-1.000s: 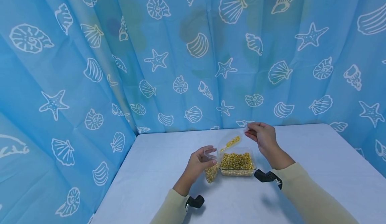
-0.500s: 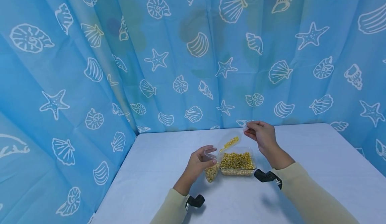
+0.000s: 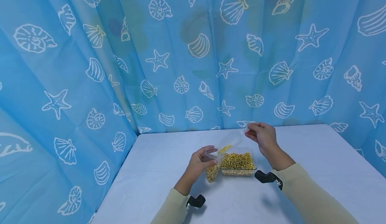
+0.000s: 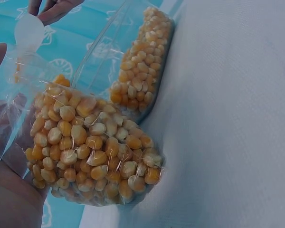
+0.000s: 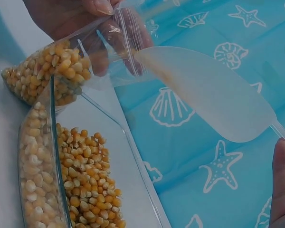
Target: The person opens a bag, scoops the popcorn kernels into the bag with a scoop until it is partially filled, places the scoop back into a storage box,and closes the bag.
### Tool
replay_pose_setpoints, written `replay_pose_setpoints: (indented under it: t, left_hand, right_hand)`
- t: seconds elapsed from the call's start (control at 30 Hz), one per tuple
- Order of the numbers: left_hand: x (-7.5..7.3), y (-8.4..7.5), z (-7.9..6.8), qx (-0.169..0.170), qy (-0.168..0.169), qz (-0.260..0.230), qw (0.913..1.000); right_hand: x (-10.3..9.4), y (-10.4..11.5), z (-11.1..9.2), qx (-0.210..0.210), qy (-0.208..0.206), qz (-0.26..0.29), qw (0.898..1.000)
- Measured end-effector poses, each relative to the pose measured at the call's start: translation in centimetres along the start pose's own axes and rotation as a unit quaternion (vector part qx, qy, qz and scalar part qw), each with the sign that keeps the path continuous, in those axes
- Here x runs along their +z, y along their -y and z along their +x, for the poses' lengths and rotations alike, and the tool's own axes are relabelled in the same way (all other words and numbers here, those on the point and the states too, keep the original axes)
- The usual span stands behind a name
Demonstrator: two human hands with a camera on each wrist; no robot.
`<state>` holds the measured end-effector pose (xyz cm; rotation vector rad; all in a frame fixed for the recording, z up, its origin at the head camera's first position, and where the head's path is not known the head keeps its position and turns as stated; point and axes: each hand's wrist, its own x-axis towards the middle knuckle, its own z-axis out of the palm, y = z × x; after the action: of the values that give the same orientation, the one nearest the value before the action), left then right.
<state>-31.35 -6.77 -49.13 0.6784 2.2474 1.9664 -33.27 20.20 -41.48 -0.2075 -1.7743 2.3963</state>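
Observation:
In the head view my left hand (image 3: 196, 165) grips a clear zip bag (image 4: 92, 147) by its mouth, fingers and thumb spread around the opening. Yellow corn kernels fill the bag's lower part. My right hand (image 3: 265, 138) pinches the thin handle of a translucent white scoop (image 5: 209, 97), held tilted with its tip inside the bag's mouth. A few kernels lie near the scoop's tip. Beside the bag, to its right, stands a clear rectangular container (image 3: 238, 173) holding many more corn kernels (image 5: 88, 180). The scoop is above and behind this container.
A white-covered table (image 3: 150, 170) bears the container. Behind it and along the left hangs a blue curtain (image 3: 169, 93) with white shells and starfish. Black wrist cameras (image 3: 197, 201) are strapped over both sleeves.
Kernels have slid down the scoop toward the bag, leaving only a few near its tip. Both hands have hardly moved.

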Motion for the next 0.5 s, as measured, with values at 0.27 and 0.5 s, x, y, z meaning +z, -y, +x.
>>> replay_pose_setpoints:
  t: [0.27, 0.5]
  left_hand:
    - [0.06, 0.09, 0.02, 0.000, -0.004, 0.002, 1.0000]
    - [-0.08, 0.14, 0.03, 0.007, 0.001, 0.007, 0.9999]
  right_hand:
    - [0.05, 0.06, -0.21, 0.001, 0.006, 0.004, 1.000]
    - [0.09, 0.25, -0.31, -0.007, 0.010, -0.001, 1.000]
